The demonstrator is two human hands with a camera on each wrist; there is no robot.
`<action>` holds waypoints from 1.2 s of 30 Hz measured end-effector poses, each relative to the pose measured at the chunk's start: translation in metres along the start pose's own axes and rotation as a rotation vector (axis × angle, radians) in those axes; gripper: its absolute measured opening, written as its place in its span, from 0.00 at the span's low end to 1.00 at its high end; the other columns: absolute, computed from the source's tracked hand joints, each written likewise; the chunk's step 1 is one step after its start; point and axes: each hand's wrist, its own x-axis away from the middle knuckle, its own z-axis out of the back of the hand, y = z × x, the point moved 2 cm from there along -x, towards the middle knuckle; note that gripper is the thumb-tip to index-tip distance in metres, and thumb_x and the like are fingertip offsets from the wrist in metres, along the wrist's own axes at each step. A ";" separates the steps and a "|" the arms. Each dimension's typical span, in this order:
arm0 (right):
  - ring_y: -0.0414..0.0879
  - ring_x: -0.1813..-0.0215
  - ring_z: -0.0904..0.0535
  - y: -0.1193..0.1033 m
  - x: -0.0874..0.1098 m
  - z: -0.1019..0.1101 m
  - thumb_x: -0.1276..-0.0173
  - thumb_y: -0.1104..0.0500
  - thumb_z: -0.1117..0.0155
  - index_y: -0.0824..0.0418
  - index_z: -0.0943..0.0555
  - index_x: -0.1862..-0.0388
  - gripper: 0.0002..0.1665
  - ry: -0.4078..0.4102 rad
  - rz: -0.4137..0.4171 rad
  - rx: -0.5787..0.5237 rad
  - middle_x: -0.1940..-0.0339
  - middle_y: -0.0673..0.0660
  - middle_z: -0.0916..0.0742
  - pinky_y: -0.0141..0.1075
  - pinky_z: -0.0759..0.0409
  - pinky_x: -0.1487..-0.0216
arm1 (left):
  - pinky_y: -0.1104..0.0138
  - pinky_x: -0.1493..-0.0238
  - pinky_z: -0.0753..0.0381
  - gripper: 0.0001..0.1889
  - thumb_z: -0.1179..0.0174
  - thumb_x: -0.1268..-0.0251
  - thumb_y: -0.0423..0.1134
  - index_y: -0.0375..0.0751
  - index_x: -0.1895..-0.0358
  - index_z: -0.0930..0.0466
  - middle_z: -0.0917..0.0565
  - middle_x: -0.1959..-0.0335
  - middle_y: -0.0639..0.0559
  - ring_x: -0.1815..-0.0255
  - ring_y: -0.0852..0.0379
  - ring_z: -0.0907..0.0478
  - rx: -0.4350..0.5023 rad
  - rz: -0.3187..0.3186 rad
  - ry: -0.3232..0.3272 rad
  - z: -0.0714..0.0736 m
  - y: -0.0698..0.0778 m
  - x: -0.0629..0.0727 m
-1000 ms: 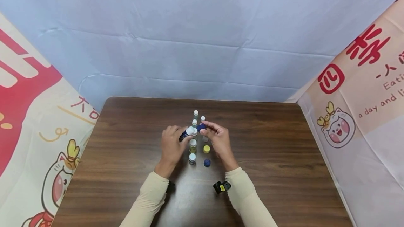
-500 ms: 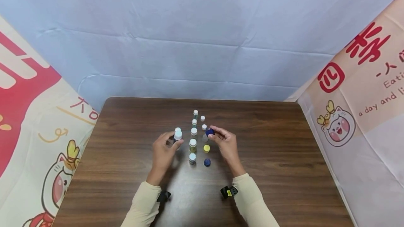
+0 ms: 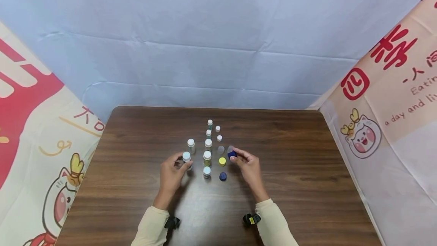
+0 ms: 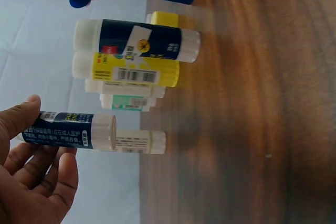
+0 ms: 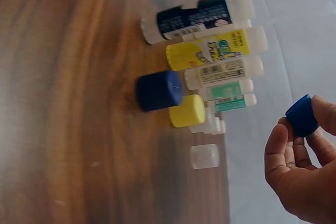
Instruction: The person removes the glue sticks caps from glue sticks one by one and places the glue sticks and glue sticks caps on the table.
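My left hand (image 3: 170, 175) grips a navy-labelled glue stick (image 4: 68, 129) between thumb and fingers, upright and raised over the table. Its white uncapped top (image 3: 186, 155) faces up. Just beyond it stands another uncapped glue stick (image 3: 191, 146) with a pale label. My right hand (image 3: 250, 168) pinches a blue cap (image 5: 303, 116) in the air, right of the cap row. A clear cap (image 5: 205, 157) stands on the table just behind that hand's fingertips. Between the hands runs a row of upright glue sticks, with a navy one (image 3: 206, 172) nearest and a yellow one (image 3: 207, 158) behind it.
Right of that row, loose caps form a second line: a blue cap (image 3: 223, 176), a yellow cap (image 3: 222, 161), a clear cap (image 3: 220, 150) and small white ones farther back. The wooden table (image 3: 300, 185) meets hanging cloth (image 3: 218, 67) along its far edge.
Both hands have moved apart and toward the person. The left one has carried its glue stick leftward and turned it from tilted to upright; the right one has brought the blue cap rightward.
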 end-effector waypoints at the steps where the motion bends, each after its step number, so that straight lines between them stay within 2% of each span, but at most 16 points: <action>1: 0.44 0.57 0.18 0.002 0.001 0.000 0.38 0.68 0.32 0.72 0.19 0.49 0.18 -0.001 -0.007 -0.002 0.50 0.67 0.16 0.25 0.22 0.59 | 0.62 0.69 0.19 0.16 0.24 0.56 0.29 0.34 0.61 0.16 0.14 0.67 0.45 0.73 0.52 0.20 -0.006 0.016 -0.007 0.000 -0.001 0.002; 5: 0.42 0.57 0.18 0.009 0.006 -0.001 0.38 0.70 0.33 0.73 0.19 0.48 0.18 0.009 -0.030 -0.016 0.50 0.69 0.16 0.24 0.22 0.59 | 0.59 0.67 0.18 0.16 0.25 0.55 0.30 0.34 0.59 0.16 0.14 0.66 0.45 0.72 0.52 0.20 0.011 0.078 -0.041 -0.002 -0.004 0.007; 11: 0.43 0.59 0.17 0.020 0.012 0.002 0.41 0.73 0.33 0.76 0.20 0.50 0.19 0.046 -0.039 -0.020 0.53 0.71 0.16 0.23 0.23 0.62 | 0.64 0.66 0.17 0.15 0.27 0.54 0.25 0.32 0.59 0.16 0.14 0.67 0.42 0.71 0.50 0.16 0.085 0.130 -0.074 -0.008 -0.012 0.014; 13: 0.47 0.59 0.17 0.014 0.017 0.003 0.41 0.74 0.33 0.77 0.20 0.50 0.19 0.047 -0.045 -0.001 0.54 0.72 0.16 0.23 0.23 0.63 | 0.63 0.66 0.17 0.15 0.27 0.54 0.25 0.31 0.59 0.17 0.14 0.67 0.41 0.70 0.49 0.16 0.111 0.147 -0.091 -0.009 -0.014 0.016; 15: 0.49 0.57 0.17 0.017 0.019 0.003 0.41 0.73 0.33 0.76 0.20 0.50 0.19 0.055 -0.047 0.032 0.53 0.71 0.16 0.22 0.24 0.62 | 0.63 0.66 0.17 0.15 0.27 0.53 0.25 0.31 0.59 0.17 0.14 0.67 0.40 0.69 0.47 0.15 0.126 0.160 -0.109 -0.010 -0.017 0.017; 19: 0.56 0.53 0.17 0.029 0.020 0.003 0.42 0.73 0.32 0.75 0.19 0.51 0.19 0.072 -0.019 0.109 0.53 0.70 0.16 0.22 0.24 0.60 | 0.61 0.65 0.17 0.15 0.28 0.52 0.25 0.30 0.58 0.17 0.15 0.66 0.39 0.67 0.46 0.15 0.130 0.179 -0.136 -0.013 -0.022 0.020; 21: 0.56 0.54 0.17 0.038 0.020 0.003 0.43 0.74 0.31 0.74 0.18 0.52 0.18 0.086 0.012 0.157 0.54 0.70 0.15 0.23 0.24 0.60 | 0.62 0.65 0.17 0.15 0.28 0.53 0.25 0.30 0.58 0.17 0.14 0.66 0.39 0.67 0.47 0.15 0.122 0.184 -0.139 -0.014 -0.024 0.021; 25: 0.56 0.60 0.17 0.044 0.021 0.001 0.48 0.76 0.30 0.74 0.17 0.55 0.18 0.104 0.108 0.265 0.59 0.68 0.14 0.27 0.22 0.61 | 0.65 0.65 0.17 0.15 0.28 0.52 0.25 0.30 0.58 0.17 0.14 0.66 0.39 0.67 0.47 0.15 0.103 0.183 -0.144 -0.015 -0.026 0.022; 29: 0.52 0.64 0.19 0.047 0.022 -0.001 0.50 0.76 0.29 0.71 0.15 0.57 0.18 0.113 0.165 0.378 0.62 0.65 0.14 0.34 0.22 0.63 | 0.66 0.65 0.17 0.16 0.28 0.53 0.25 0.31 0.58 0.17 0.14 0.65 0.38 0.67 0.47 0.15 0.067 0.172 -0.141 -0.016 -0.029 0.023; 36: 0.54 0.53 0.17 0.053 0.023 -0.002 0.50 0.74 0.28 0.67 0.14 0.57 0.19 0.115 0.206 0.570 0.58 0.61 0.13 0.46 0.20 0.52 | 0.69 0.67 0.18 0.16 0.27 0.56 0.23 0.28 0.59 0.18 0.15 0.66 0.38 0.69 0.51 0.15 0.056 0.099 -0.129 -0.018 -0.032 0.026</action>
